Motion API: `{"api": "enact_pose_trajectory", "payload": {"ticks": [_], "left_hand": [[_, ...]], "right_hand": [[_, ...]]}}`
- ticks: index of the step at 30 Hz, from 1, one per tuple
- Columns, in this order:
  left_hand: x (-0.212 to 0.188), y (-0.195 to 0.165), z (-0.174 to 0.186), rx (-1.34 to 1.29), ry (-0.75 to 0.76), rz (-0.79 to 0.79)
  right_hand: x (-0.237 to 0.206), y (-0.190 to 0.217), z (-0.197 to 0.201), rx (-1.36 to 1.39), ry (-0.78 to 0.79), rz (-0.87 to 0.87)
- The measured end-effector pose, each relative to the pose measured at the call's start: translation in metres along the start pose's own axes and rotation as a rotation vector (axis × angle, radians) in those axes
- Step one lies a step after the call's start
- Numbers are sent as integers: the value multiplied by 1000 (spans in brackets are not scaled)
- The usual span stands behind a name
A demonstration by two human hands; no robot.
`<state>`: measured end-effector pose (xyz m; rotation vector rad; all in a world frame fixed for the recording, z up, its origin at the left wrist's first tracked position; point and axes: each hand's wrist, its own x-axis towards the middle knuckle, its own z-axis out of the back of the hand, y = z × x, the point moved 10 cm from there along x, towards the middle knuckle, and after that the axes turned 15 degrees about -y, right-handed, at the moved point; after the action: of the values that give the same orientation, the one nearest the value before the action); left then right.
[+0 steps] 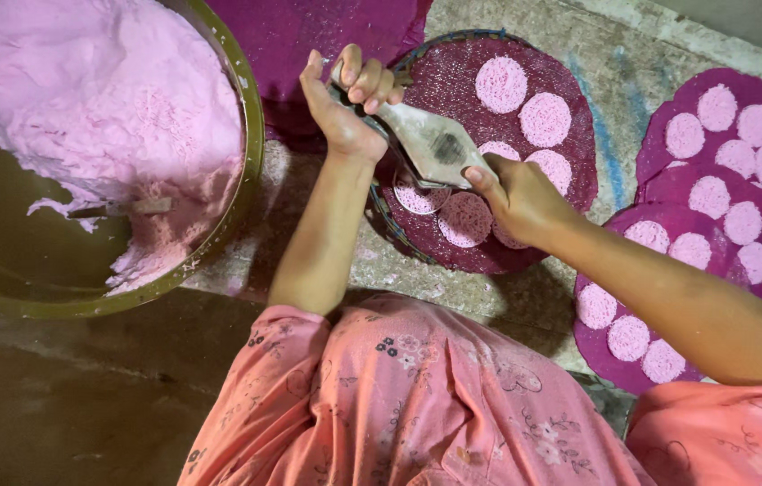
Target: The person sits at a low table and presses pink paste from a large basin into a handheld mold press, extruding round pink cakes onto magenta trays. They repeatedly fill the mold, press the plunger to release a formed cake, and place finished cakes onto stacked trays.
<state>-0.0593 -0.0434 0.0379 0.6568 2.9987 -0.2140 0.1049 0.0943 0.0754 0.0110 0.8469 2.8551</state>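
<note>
My left hand (345, 99) grips the handle end of a flat metal scoop (430, 142). My right hand (511, 193) pinches the scoop's lower end, over a round magenta mesh tray (579, 184). Several pale pink batter discs (500, 85) lie on that tray; one disc (417, 196) sits right under the scoop. The tray rests on a rough stone surface (399, 270).
A large metal basin (250, 135) of pink batter (120, 99) stands at the left, a small stick lying in it. More magenta trays (723, 193) with pink discs lie overlapping at the right. Another magenta sheet (309, 36) lies at the top. My peach floral garment fills the bottom.
</note>
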Motion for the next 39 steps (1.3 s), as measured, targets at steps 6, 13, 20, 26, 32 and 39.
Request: {"api": "enact_pose_trajectory", "payload": {"ticks": [6, 13, 20, 26, 32, 39], "left_hand": [[-12, 29, 40, -32, -342, 41], [10, 26, 22, -93, -304, 20], [13, 32, 27, -42, -403, 13], [20, 7, 14, 114, -203, 4], [-30, -3, 40, 891, -33, 1], [-96, 50, 40, 2151, 483, -401]], "right_hand": [[-15, -28, -2, -10, 183, -243], [5, -22, 19, -126, -9, -130], [6, -43, 13, -132, 11, -158], [17, -47, -17, 12, -49, -72], [-26, -38, 16, 307, -184, 49], [-65, -51, 59, 622, -440, 0]]}}
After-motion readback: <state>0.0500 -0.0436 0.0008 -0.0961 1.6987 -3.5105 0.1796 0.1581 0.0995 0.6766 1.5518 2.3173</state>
